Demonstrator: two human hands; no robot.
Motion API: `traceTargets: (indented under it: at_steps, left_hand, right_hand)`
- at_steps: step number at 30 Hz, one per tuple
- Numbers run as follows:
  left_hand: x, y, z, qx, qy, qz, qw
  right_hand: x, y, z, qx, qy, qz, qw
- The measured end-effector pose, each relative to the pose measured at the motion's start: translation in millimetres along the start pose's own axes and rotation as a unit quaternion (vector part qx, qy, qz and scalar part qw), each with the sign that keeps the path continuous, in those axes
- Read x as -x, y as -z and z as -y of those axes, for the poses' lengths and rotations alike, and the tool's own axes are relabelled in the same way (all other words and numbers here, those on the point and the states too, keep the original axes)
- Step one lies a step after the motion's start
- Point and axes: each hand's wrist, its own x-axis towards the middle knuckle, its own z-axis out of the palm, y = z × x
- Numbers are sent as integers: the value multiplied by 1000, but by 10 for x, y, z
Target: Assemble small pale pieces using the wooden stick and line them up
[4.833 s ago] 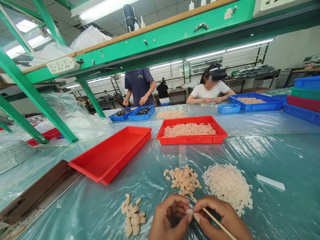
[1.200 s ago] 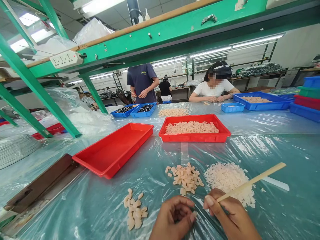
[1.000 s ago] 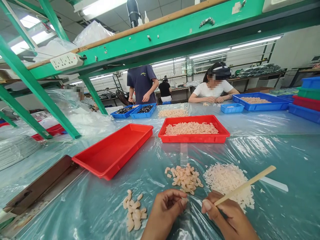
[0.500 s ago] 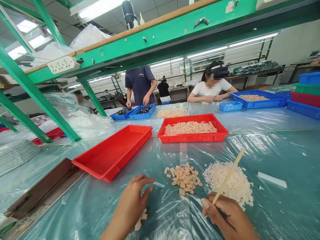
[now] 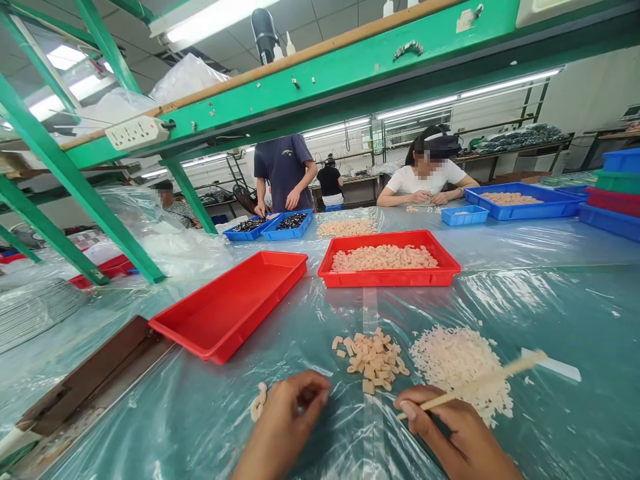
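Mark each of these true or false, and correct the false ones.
1. The right hand holds a wooden stick. True.
2. The left hand holds a second stick. False: it shows no stick and is curled beside small pale pieces.
3. The white shreds lie left of the pale chunks. False: they lie to the right.
4. The farther red tray holds pale chunks. True.

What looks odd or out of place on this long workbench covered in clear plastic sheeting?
The loose piles stand out: pale rectangular pieces and fine white shreds lie straight on the clear plastic sheet, while similar pale pieces sit neatly inside a red plastic tray just beyond them.
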Motion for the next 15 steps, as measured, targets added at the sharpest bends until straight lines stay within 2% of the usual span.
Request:
traceTargets:
  at_steps: [2, 6, 12, 15]
  left_hand:
    - [18, -153, -69, 103, -64, -5, 993]
    - [42, -413, -190, 153, -163, -7, 975]
    - [79, -582, -271, 195, -160, 24, 967]
    - [90, -596, -250, 166, -175, 35, 970]
  right_hand:
    - [-10, 13, -31, 17, 37, 26, 999]
    - [-40, 12, -73, 66, 100, 79, 990]
    - [-44, -16, -101, 152, 129, 96, 975]
    - [-31, 4, -80, 194, 135, 107, 966]
